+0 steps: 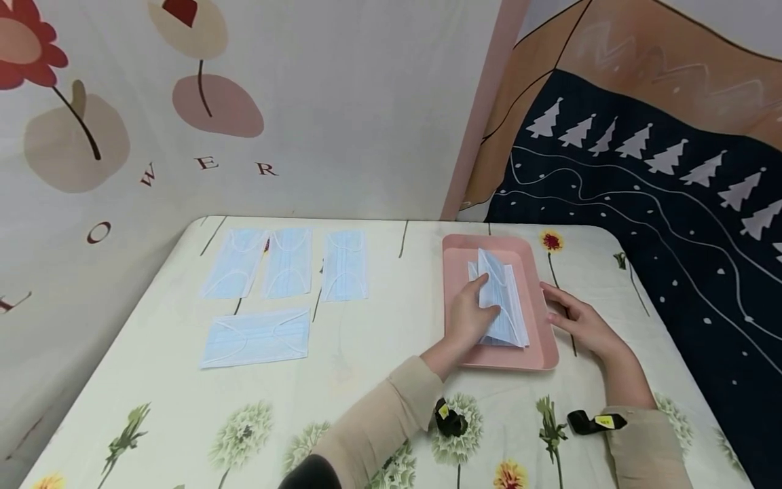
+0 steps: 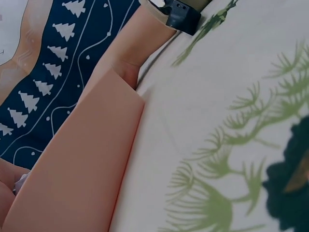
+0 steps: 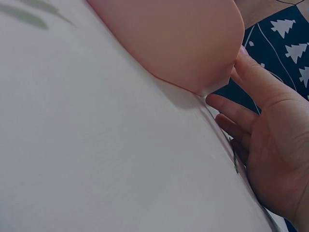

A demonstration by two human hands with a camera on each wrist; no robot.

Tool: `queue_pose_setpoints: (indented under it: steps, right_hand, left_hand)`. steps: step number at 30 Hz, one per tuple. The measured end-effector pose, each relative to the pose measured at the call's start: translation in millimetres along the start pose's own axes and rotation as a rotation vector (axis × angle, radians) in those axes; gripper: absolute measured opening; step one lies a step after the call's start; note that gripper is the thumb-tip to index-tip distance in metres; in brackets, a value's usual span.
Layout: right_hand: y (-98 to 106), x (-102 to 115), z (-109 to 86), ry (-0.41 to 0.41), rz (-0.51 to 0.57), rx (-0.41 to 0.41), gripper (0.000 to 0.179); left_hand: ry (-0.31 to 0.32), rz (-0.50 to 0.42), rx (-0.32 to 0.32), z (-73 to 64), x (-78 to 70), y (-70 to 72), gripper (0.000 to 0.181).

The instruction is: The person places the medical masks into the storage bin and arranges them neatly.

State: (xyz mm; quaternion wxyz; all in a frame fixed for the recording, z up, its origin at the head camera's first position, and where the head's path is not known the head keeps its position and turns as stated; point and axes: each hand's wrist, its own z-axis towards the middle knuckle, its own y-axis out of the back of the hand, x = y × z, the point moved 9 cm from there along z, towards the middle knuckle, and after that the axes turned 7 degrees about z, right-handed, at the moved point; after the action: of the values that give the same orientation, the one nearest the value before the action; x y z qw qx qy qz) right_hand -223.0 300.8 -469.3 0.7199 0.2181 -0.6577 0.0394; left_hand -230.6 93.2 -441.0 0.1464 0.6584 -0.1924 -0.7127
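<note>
A pink tray (image 1: 540, 339) lies on the table at right, with light blue pleated face masks (image 1: 518, 319) overlapping in it. My left hand (image 1: 467, 316) reaches over the tray's near left side and grips a face mask (image 1: 493, 272) on top between thumb and fingers; that mask looks bent up along its length. Beside the tray's right rim is my right hand (image 1: 583, 322), its fingers loosely extended and the fingertips at the rim. The right wrist view shows this hand (image 3: 270, 125) at the tray's corner (image 3: 203, 58). In the left wrist view, the tray wall (image 2: 91, 154) hides most of the masks.
Three face masks lie upright in a row at the back left, among them a middle mask (image 1: 287, 261). Nearer lies a sideways mask (image 1: 255, 338). A flower-print cloth (image 1: 366, 380) covers the table. A dark tree-print fabric (image 1: 672, 238) borders the right edge.
</note>
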Motion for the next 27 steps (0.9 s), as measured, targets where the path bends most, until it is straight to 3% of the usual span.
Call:
queue_pose_setpoints:
  steps: [17, 21, 27]
  right_hand:
    - [1.7, -2.3, 0.3, -0.02, -0.005, -0.012, 0.06]
    - [1.8, -2.5, 0.4, -0.031, -0.012, -0.016, 0.061]
    - [1.0, -2.1, 0.4, -0.027, 0.0, -0.01, 0.06]
  left_hand:
    - [-0.027, 0.183, 0.088, 1.5, 1.0, -12.1, 0.07]
    - [-0.04, 0.267, 0.111, 1.1, -0.6, -14.9, 0.072]
    - [-0.027, 0.471, 0.129, -0.1, 1.4, -18.2, 0.074]
